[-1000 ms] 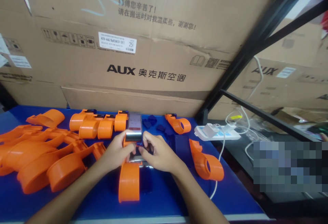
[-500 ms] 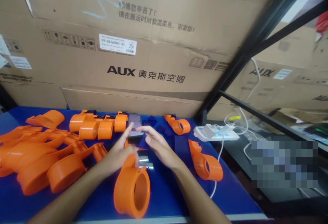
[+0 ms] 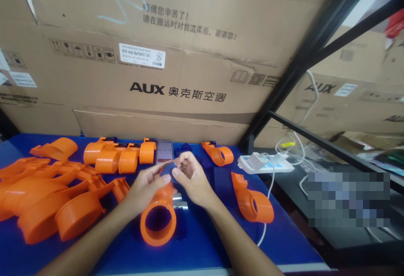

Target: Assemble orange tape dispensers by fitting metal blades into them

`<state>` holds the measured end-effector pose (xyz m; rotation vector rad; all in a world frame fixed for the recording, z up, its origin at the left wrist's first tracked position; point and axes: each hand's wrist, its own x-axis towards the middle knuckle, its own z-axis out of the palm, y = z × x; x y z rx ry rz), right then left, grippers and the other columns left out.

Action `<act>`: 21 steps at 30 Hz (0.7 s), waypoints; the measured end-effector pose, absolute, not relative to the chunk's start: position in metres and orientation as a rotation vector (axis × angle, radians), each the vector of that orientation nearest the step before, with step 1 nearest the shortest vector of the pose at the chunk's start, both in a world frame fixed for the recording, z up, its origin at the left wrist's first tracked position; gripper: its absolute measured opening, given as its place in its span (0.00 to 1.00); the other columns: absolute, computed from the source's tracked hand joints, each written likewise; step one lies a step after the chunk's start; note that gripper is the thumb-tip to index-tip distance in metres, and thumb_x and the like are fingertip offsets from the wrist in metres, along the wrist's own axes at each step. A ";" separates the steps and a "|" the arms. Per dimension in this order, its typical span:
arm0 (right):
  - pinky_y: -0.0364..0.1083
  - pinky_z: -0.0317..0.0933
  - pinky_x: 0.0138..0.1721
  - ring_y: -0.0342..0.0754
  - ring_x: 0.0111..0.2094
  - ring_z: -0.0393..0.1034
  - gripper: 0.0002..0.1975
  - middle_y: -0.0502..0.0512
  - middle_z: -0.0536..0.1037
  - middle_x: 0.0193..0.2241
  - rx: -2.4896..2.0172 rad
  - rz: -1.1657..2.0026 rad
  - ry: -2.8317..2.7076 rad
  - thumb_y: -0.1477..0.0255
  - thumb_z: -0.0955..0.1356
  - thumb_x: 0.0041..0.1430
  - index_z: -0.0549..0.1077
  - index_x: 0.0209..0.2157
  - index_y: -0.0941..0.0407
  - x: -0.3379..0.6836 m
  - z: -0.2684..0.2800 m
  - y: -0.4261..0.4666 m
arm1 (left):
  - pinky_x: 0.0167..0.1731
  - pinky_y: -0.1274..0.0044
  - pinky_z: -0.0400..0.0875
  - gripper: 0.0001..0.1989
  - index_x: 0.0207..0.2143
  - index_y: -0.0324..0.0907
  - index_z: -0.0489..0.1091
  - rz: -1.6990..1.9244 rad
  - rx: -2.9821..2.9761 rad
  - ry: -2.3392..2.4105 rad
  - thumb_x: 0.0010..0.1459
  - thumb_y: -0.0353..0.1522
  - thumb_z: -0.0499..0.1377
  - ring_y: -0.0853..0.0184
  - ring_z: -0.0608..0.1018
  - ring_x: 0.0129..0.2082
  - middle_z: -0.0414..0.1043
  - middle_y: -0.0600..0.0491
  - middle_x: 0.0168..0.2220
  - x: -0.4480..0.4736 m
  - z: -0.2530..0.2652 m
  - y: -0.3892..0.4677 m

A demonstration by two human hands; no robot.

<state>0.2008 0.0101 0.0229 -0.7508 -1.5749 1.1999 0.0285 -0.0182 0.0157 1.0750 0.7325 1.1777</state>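
Note:
An orange tape dispenser (image 3: 157, 227), its open ring facing me, stands out from between my hands at the middle of the blue tabletop. My left hand (image 3: 145, 187) is closed around its upper end, thumb on a dark blue plastic piece (image 3: 168, 171). From the other side my right hand (image 3: 193, 180) pinches the same blue piece against the dispenser's end. The fingers partly cover where the two parts meet. Silver metal strips (image 3: 180, 205) lie just under my right hand. A phone (image 3: 164, 149) with its screen lit is behind my hands.
Several orange dispensers (image 3: 41, 196) are heaped at left; others with dark tips (image 3: 128, 159) stand behind. Two more (image 3: 257, 208) lie at right, near dark blue parts (image 3: 222, 183). A white power strip (image 3: 265, 163) trails cables beside a black rack post. Large cartons (image 3: 176, 74) form a wall behind.
My hands have come together, the left from the dispenser's end and the right from near the phone. Both now grip the blue piece on the dispenser, whose ring has turned toward me.

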 end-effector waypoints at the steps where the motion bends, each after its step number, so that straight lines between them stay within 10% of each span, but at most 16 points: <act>1: 0.46 0.65 0.40 0.47 0.36 0.67 0.23 0.50 0.71 0.36 -0.759 1.193 -1.577 0.53 0.74 0.58 0.60 0.40 0.50 0.200 0.023 0.010 | 0.43 0.67 0.80 0.26 0.56 0.41 0.75 1.188 1.080 0.741 0.54 0.37 0.70 0.53 0.82 0.46 0.80 0.44 0.50 0.028 0.014 -0.017; 10: 0.48 0.67 0.41 0.49 0.36 0.72 0.17 0.54 0.78 0.37 -0.956 0.954 -1.692 0.54 0.61 0.71 0.68 0.46 0.52 0.215 0.031 0.018 | 0.25 0.70 0.77 0.29 0.54 0.37 0.72 1.156 0.783 0.714 0.59 0.48 0.62 0.56 0.83 0.28 0.83 0.41 0.38 0.016 0.010 -0.006; 15: 0.48 0.62 0.36 0.54 0.35 0.75 0.12 0.56 0.79 0.32 -1.726 0.221 -1.933 0.59 0.65 0.68 0.73 0.41 0.52 0.248 0.039 0.024 | 0.26 0.73 0.76 0.28 0.44 0.39 0.73 1.283 0.636 0.667 0.61 0.55 0.56 0.63 0.80 0.25 0.82 0.45 0.34 0.003 0.025 -0.004; 21: 0.53 0.63 0.38 0.65 0.41 0.78 0.17 0.65 0.82 0.37 -2.048 0.163 -2.188 0.55 0.67 0.64 0.74 0.44 0.54 0.254 0.036 0.020 | 0.23 0.75 0.72 0.28 0.48 0.37 0.73 1.257 0.548 0.625 0.62 0.52 0.57 0.61 0.80 0.26 0.79 0.47 0.27 0.006 0.027 -0.006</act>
